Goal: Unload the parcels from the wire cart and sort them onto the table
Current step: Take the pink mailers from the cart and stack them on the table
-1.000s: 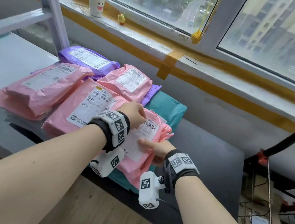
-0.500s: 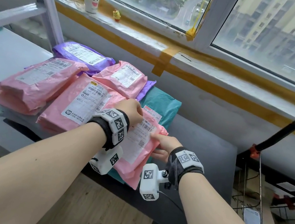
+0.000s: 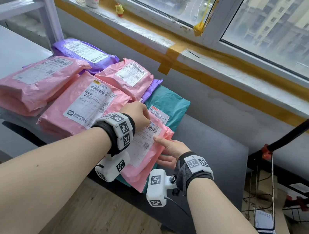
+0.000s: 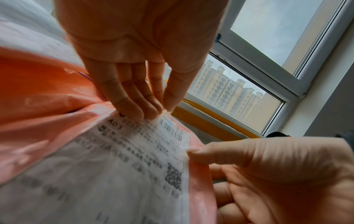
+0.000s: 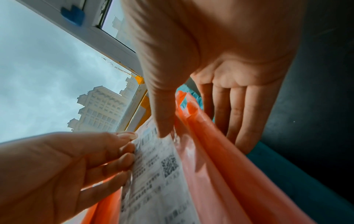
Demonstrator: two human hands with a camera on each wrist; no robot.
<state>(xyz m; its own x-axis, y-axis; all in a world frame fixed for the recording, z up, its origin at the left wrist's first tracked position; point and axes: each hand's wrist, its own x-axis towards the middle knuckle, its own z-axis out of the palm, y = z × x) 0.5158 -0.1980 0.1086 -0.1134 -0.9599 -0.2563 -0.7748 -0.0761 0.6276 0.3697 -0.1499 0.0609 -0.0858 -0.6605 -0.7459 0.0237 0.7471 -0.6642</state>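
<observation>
Head view: pink parcel (image 3: 144, 152) lying on top of a teal parcel (image 3: 169, 104) at the near edge of the desk (image 3: 212, 147), long axis running from 7 o'clock to 1 o'clock. Left hand (image 3: 137, 113) at the far, 12 o'clock end, grip of straight fingertips pressed on the label's top edge. Right hand (image 3: 170, 150) at the 3 o'clock long edge, thumb on top, fingers beneath, pinching the plastic. Both equally near. Judged next: setting it flat. Wire cart (image 3: 267, 197) well apart at 3 o'clock.
</observation>
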